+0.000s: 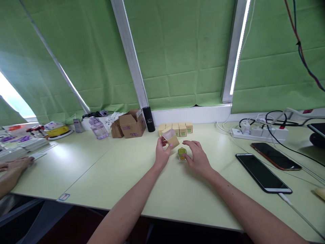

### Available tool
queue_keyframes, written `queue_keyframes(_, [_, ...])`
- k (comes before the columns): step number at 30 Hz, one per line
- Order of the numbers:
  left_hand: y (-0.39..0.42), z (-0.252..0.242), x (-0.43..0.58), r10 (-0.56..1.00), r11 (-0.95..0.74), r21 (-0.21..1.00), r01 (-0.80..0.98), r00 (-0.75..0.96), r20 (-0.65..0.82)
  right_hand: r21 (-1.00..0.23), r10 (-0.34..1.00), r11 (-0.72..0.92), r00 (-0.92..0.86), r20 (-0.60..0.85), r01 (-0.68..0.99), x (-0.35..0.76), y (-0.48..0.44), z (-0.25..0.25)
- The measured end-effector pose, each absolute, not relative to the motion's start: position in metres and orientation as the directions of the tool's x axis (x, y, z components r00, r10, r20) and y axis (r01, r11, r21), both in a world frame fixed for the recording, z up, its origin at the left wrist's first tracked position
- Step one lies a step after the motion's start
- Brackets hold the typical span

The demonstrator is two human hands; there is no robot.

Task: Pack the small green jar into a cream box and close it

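Note:
My left hand (163,154) is closed on a small tan cardboard box (173,141), tilted, with its white inner flap up. Just right of the box, a small glass jar with a green lid (182,153) stands on the table. At the jar's right side is my right hand (198,156), its thumb beside or against the glass and its fingers spread apart above. Whether the thumb touches the jar I cannot tell. Behind both hands, several small tan boxes (179,129) with green labels stand grouped together.
Along the back are a brown carton (132,124), a black bottle (148,119) and a clear purple jug (98,128). Two phones (264,173), a power strip (260,134) and cables lie right. Another person's hand (16,169) rests at the far left.

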State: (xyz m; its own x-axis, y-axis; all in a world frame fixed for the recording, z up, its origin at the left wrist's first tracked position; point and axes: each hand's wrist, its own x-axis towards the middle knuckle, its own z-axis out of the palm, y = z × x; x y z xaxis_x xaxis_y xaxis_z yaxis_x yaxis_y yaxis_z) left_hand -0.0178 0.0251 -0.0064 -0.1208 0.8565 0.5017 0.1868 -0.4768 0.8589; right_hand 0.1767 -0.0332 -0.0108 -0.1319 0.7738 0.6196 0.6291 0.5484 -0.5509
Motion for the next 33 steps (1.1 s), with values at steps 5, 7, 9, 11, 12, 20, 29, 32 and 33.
queue_keyframes(5, [0.036, -0.013, -0.025, 0.915, -0.354, 0.914, 0.198, -0.129, 0.382, -0.462, 0.857, 0.451, -0.227, 0.462, 0.763, 0.179, -0.03, -0.015])
queue_keyframes(7, [0.038, -0.015, -0.027, 0.929, -0.328, 0.921, 0.209, -0.106, 0.355, -0.439, 0.867, 0.43, -0.227, 0.443, 0.789, 0.18, -0.028, -0.017])
queue_keyframes(9, [0.039, -0.016, -0.029, 0.933, -0.326, 0.916, 0.234, -0.075, 0.351, -0.43, 0.87, 0.41, -0.203, 0.448, 0.804, 0.184, -0.025, -0.017])
queue_keyframes(11, [0.039, -0.016, -0.029, 0.934, -0.334, 0.905, 0.262, -0.037, 0.356, -0.437, 0.87, 0.393, -0.174, 0.461, 0.809, 0.19, -0.021, -0.018])
queue_keyframes(12, [0.039, -0.016, -0.029, 0.935, -0.336, 0.901, 0.276, -0.017, 0.354, -0.445, 0.87, 0.385, -0.157, 0.468, 0.808, 0.193, -0.02, -0.018])
queue_keyframes(20, [0.027, -0.012, -0.024, 0.921, -0.387, 0.831, 0.399, 0.207, 0.33, -0.542, 0.89, 0.283, -0.006, 0.456, 0.791, 0.21, -0.008, -0.026])
queue_keyframes(29, [0.012, 0.001, -0.017, 0.808, -0.588, 0.79, 0.175, 0.175, 0.563, -0.566, 0.921, 0.237, 0.004, 0.391, 0.79, 0.21, -0.007, -0.022])
queue_keyframes(32, [0.012, 0.003, -0.017, 0.764, -0.645, 0.741, 0.187, 0.151, 0.627, -0.577, 0.929, 0.231, 0.0, 0.371, 0.784, 0.21, -0.007, -0.021])
queue_keyframes(33, [0.012, 0.004, -0.016, 0.766, -0.643, 0.74, 0.196, 0.144, 0.627, -0.58, 0.929, 0.234, -0.004, 0.37, 0.781, 0.211, -0.007, -0.02])
